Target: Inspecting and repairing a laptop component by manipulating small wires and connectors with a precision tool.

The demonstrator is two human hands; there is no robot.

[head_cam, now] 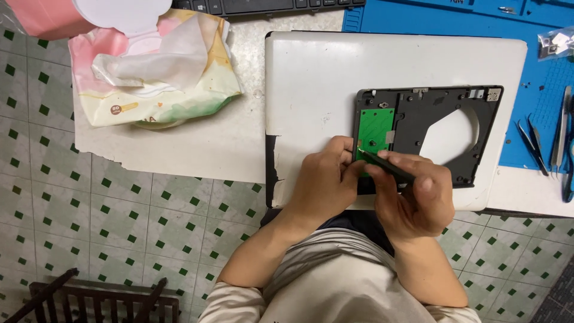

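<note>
Green circuit board (375,127) sits bare in a black plastic frame (442,113), which lies on a white laptop shell (335,78) at the table's near edge. The right hand (418,200) is clenched around a thin black tool (387,165), its tip touching the board's lower edge, at about 10 o'clock from that hand. The left hand (326,182) is curled with fingertips pressing on the frame just beside the board; it steadies rather than grasps — nothing is enclosed in it.

As a judgement, the work seems partway: the frame is open, with a large round cut-out at 3 o'clock from the board showing white beneath, yet the board is seated in place and the tool is at it. What fasteners remain is too small to tell.

At 10 o'clock from the hands lies a pack of wet wipes (158,69) with a sheet pulled up. At 3 o'clock, on a blue work mat (442,18), rest tweezers (534,143) and other slim tools — well apart from both hands. A dark keyboard (269,6) edges the top, at 12 o'clock.
</note>
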